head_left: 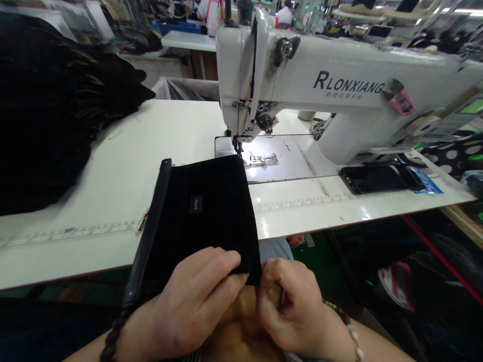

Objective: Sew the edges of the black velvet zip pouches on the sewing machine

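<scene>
Two grips seen, both grasping the same black pouch [215, 226]. By the left grip [199, 301], the pouch's near edge is held under bent fingers; thumb hidden. By the right grip [294, 306], the near right corner is pinched between thumb and forefinger, just beside the left fingertips. The pouch is spread ahead of both grips, most of it in front of the left one; its near part is hung past the desk [181, 125] edge. Small label [196, 204] seen straight ahead of the left grip. Dark trim strip [149, 231] run along the pouch's side, left of the left grip, with a metal zip pull [142, 221] beside it. Far right corner, well ahead of the grips, is set at the presser foot [238, 146] of the white sewing machine [302, 75]; whether it is tucked underneath cannot be told. Black fabric pile [41, 110] placed far ahead and left of the left grip. Phone [373, 179] laid on the desk ahead and right of the right grip, blue packet [430, 183] just beyond it on the right. Pink-handled snips [402, 102] mounted on the machine, farther ahead.
</scene>
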`<state>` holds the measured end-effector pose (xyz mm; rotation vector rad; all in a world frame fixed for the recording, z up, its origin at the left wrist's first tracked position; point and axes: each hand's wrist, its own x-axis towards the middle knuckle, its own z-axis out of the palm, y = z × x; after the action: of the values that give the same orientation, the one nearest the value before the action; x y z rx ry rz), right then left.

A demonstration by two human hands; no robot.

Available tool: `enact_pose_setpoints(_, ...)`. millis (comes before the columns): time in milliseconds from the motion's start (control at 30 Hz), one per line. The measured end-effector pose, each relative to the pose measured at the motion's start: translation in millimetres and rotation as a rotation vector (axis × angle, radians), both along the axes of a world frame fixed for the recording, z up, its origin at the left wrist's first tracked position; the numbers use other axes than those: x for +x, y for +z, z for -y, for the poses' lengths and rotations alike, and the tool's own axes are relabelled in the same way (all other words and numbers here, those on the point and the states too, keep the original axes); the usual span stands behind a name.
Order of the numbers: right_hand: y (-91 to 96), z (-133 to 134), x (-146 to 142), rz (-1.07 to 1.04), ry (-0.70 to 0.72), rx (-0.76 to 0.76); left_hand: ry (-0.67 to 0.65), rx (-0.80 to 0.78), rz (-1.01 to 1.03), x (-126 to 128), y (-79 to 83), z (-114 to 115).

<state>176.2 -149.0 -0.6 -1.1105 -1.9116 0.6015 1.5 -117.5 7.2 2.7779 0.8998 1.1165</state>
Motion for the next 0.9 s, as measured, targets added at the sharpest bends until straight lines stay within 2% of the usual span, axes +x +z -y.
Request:
enact_pose_setpoints(33,1.2,1.6,1.3,-0.006,0.035,-0.035,-0.011,0.003,-0.006,-0.1,2.1,-0.2)
enact_pose_setpoints(100,1.9,3.2,4.1,-0.104,0.100,-0.206,-0.034,0.037,-0.018,-1.4,5.8,-1.1)
enact_pose_setpoints(267,-7.1,-4.5,4.2,-0.548,0.080,-0.846,-0.161,0.043,-0.065,-2.2,11.2,-5.8)
enact_pose_setpoints(367,-11.9,-10.9,0.8,-0.599,0.151,-1.026,-0.216,0.009,-0.073,-0.4,10.3,-7.2)
enact_pose_setpoints(467,-11.2,-12.7,0.0,-0.618,0.173,-1.122,-0.217,-0.019,-0.064,-3.0,4.4,-5.1)
enact_pose_setpoints(633,-8.5,-10.7,2.0,-0.569,0.140,-1.172,-0.087,-0.078,-0.145,-12.1,-12.2,0.8)
enact_pose_setpoints(733,-8.5,-11.2,2.2,-0.564,0.156,-1.178,-0.151,-0.159,-0.169,-13.6,-16.8,1.5)
enact_pose_setpoints(900,-9.0,-11.6,2.3,-0.570,0.166,-1.211,-0.254,-0.168,-0.182,-16.3,-12.8,-2.0)
